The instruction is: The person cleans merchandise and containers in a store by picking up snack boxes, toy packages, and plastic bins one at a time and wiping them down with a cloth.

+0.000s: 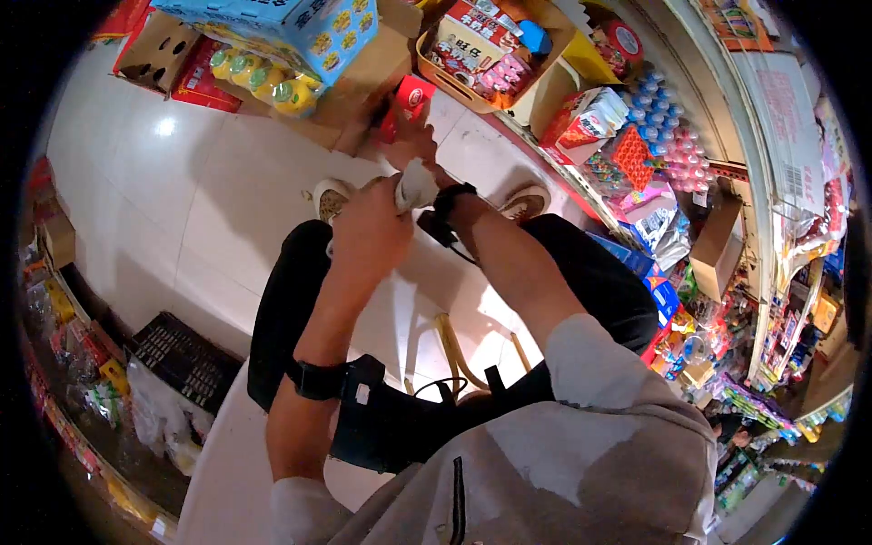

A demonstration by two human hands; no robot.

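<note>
My left hand (372,222) is closed around a crumpled whitish cloth (417,185), which bunches out past the thumb side. Just beyond it, my right hand (413,141) grips a small red carton (409,102) with a pale logo on its face. The cloth lies close against my right wrist, and I cannot tell whether it touches. Both hands are in front of my knees, above the tiled floor. Part of the carton is hidden by the fingers of my right hand.
A blue box (291,32) and shrink-wrapped yellow bottles (263,84) stand ahead on cardboard. A basket of red snack packs (472,54) is ahead right. Shelves with blue-capped bottles (652,109) line the right. A black crate (186,359) lies at left.
</note>
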